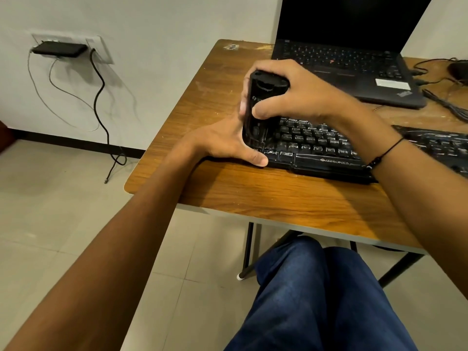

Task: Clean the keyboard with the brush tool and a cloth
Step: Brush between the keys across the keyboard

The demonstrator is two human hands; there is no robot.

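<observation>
Brush tool [260, 102] upright between both hands.

Right hand [291, 89] grips brush tool [258, 107] upright on keyboard [316, 148].

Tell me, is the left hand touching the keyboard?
Touching: the head view shows the left hand with its thumb lying against the keyboard's front left corner.

On the wooden table [253, 193] the Zebronics keyboard [319, 150] lies near the front edge; a laptop [354, 62] stands behind it; a second keyboard [440, 145] lies to its right; the brush tool [258, 107] stands upright on its left end, left hand [228, 143] beside it; a wall socket [76, 46] lies far left.
</observation>
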